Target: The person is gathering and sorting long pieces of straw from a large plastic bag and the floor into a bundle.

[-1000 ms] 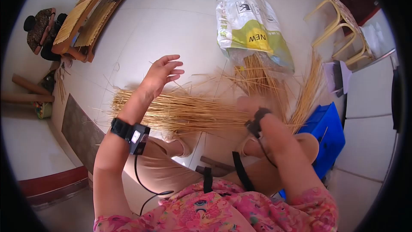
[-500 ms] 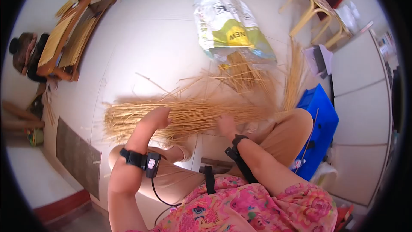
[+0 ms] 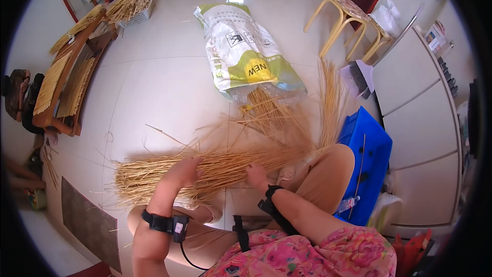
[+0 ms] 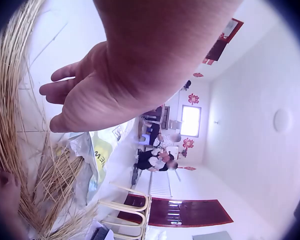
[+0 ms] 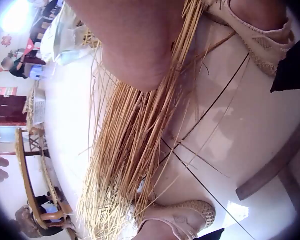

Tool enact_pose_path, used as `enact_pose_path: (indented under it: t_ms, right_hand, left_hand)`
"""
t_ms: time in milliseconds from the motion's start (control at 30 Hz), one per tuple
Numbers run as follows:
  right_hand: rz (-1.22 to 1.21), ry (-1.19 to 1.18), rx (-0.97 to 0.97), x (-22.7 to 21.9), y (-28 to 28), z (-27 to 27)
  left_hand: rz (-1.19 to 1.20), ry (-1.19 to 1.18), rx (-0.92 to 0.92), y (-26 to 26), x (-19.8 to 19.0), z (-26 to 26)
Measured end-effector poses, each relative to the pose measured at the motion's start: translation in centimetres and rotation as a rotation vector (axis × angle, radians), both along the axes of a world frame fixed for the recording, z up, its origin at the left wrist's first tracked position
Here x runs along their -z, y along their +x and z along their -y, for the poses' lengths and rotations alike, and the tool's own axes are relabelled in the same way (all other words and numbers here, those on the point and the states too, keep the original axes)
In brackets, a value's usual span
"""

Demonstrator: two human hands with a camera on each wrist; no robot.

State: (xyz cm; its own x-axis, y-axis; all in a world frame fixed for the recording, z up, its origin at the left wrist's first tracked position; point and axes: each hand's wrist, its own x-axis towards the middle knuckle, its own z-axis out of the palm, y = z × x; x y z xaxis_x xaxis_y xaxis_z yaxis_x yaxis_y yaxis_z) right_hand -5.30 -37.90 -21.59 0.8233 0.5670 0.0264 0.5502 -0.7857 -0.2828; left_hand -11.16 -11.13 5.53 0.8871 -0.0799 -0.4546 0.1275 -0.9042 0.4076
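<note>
A long bundle of straw stalks [image 3: 154,172] lies crosswise on the floor before the person's feet, its ends splayed at the left. Over its middle is my left hand [image 3: 184,172], the fingers extended and apart in the left wrist view. My right hand [image 3: 257,175] is at the bundle's near edge, right of the left hand. In the right wrist view the wrist covers the fingers over the stalks [image 5: 125,145], so I cannot tell whether they grip. More straw [image 3: 266,107] spills from the mouth of a white and green sack [image 3: 241,41] beyond.
A blue crate [image 3: 379,149] stands by the right knee, near loose stalks [image 3: 330,92] and a brush [image 3: 361,79]. A wooden rack [image 3: 77,82] with straw mats is at the left. Stools [image 3: 343,15] stand at the back right. People [image 4: 157,160] are farther back in the left wrist view.
The left hand, earlier raised with spread fingers, has come down over the bundle. The right hand has moved left along its near edge. The head view has tilted up and shifted.
</note>
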Motion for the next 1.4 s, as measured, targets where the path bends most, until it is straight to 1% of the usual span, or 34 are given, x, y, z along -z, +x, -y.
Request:
enact_pose_path:
  t_ms: [100,167,233,300,333,367,400,433,500,533,567,600,633,700,733,767,833,867,900,933,967,1000,1033,1067,1100,1167,1200,1233,1267,1300,1333,1367,1400]
  right_hand:
    - [0.004,0.035,-0.016,-0.8,-0.4,0.0]
    - [-0.038,-0.058,-0.022,-2.0,-1.0,-0.1]
    - [-0.087,-0.108,-0.039,-3.2,-1.0,-0.4]
    - [-0.149,-0.117,-0.094,-4.1,-0.8,-1.2]
    - [-0.409,-0.111,-0.185,-3.0,0.8,-1.4]
    - [-0.676,-0.118,-0.275,-1.9,2.7,-1.6]
    - [-0.676,-0.177,-0.403,-5.7,3.7,-2.2]
    - [-0.672,-0.235,-0.524,-10.5,4.3,-2.7]
    - [-0.710,-0.520,-0.646,-13.4,5.5,-3.6]
    - [-0.789,-0.588,-0.631,-13.9,4.8,-3.8]
    - [-0.870,-0.658,-0.607,-14.2,4.0,-3.9]
    - [-0.950,-0.726,-0.574,-14.4,2.9,-3.7]
    - [-1.015,-0.776,-0.609,-15.0,1.2,-3.9]
    - [-1.148,-0.874,-0.660,-15.2,-3.6,-3.4]
    - [-1.176,-0.753,-0.735,-12.3,-5.0,-1.4]
    - [-1.197,-0.630,-0.806,-8.9,-6.3,0.5]
    - [-1.239,-0.970,-0.924,-5.3,-9.3,0.6]
    - [-1.260,-0.976,-0.851,-5.3,-8.8,1.1]
    - [-1.284,-0.982,-0.777,-5.9,-8.0,1.7]
    - [-1.318,-0.988,-0.698,-5.9,-8.0,2.7]
    - [-1.469,-1.024,-0.707,-3.1,-8.4,3.5]
    - [-1.621,-1.058,-0.715,1.9,-9.0,4.4]
    - [-1.777,-1.085,-0.717,4.7,-9.4,4.8]
    - [-1.631,-0.932,-1.204,5.1,-9.2,4.4]
    - [-1.431,-0.735,-1.657,5.2,-9.0,4.0]
    - [-1.257,-0.731,-1.884,2.9,-8.3,1.7]
    - [-1.321,-0.960,-1.687,-1.6,-8.0,-1.2]
    - [-1.370,-1.177,-1.472,-3.8,-7.8,-3.0]
    - [-1.392,-1.095,-1.550,-1.0,-8.5,-1.7]
    - [-1.416,-1.010,-1.624,3.3,-10.4,1.5]
    - [-1.437,-0.921,-1.695,5.7,-11.4,3.4]
    - [-1.422,-0.956,-1.691,4.2,-10.4,2.0]
    - [-1.405,-0.989,-1.688,0.7,-8.7,-0.9]
  left_hand:
    - [0.014,-0.014,-0.009,-0.1,0.0,-0.7]
    - [0.041,-0.047,-0.015,0.0,-0.4,-1.0]
    - [0.079,-0.111,-0.031,0.0,-2.4,-1.6]
    - [0.050,-0.564,-0.289,-0.4,-5.1,-2.7]
    - [0.190,-0.698,-0.326,-1.1,-6.5,-3.8]
    - [0.334,-0.823,-0.367,-2.5,-8.0,-5.0]
    - [0.398,-0.865,-0.472,-4.3,-10.1,-6.1]
    - [0.465,-0.908,-0.571,-6.8,-11.9,-7.2]
    - [0.600,-0.770,-0.686,-12.9,-13.3,-9.6]
    - [0.591,-0.716,-0.749,-16.3,-13.4,-9.7]
    - [0.516,-0.683,-0.824,-19.6,-12.3,-9.6]
    - [0.406,-0.702,-0.833,-23.4,-10.5,-9.0]
    - [0.299,-0.662,-0.836,-26.7,-8.0,-8.5]
    - [0.017,-0.489,-0.808,-34.7,1.7,-5.7]
    - [-0.123,-0.445,-0.786,-38.9,7.1,-3.5]
    - [-0.271,-0.492,-0.793,-43.1,12.6,0.0]
    - [-0.496,-0.873,-0.900,-48.4,18.3,6.9]
    - [-0.627,-1.029,-0.961,-51.1,21.1,10.3]
    - [-0.788,-1.160,-1.147,-51.3,22.2,13.6]
    - [-0.818,-1.213,-1.233,-50.9,22.2,16.3]
    - [-0.847,-1.264,-1.322,-50.5,22.1,19.0]
    - [-0.867,-1.298,-1.423,-49.2,21.9,20.6]
    - [-0.870,-1.312,-1.480,-47.4,21.9,20.4]
    - [-0.849,-1.306,-1.535,-45.6,21.9,20.0]
    - [-0.821,-1.276,-1.592,-43.8,21.9,19.1]
    - [-0.743,-1.209,-1.681,-41.1,21.7,16.9]
    - [-0.705,-1.170,-1.717,-39.9,21.5,15.8]
    - [-0.683,-1.147,-1.743,-38.9,21.2,15.0]
    - [-0.675,-1.128,-1.766,-37.9,21.0,14.1]
    - [-0.670,-1.107,-1.783,-37.1,20.8,13.4]
    - [-0.665,-1.091,-1.806,-36.4,20.8,12.6]
    - [-0.666,-1.080,-1.821,-35.8,20.7,12.1]
    - [-0.670,-1.070,-1.836,-35.3,20.7,11.6]
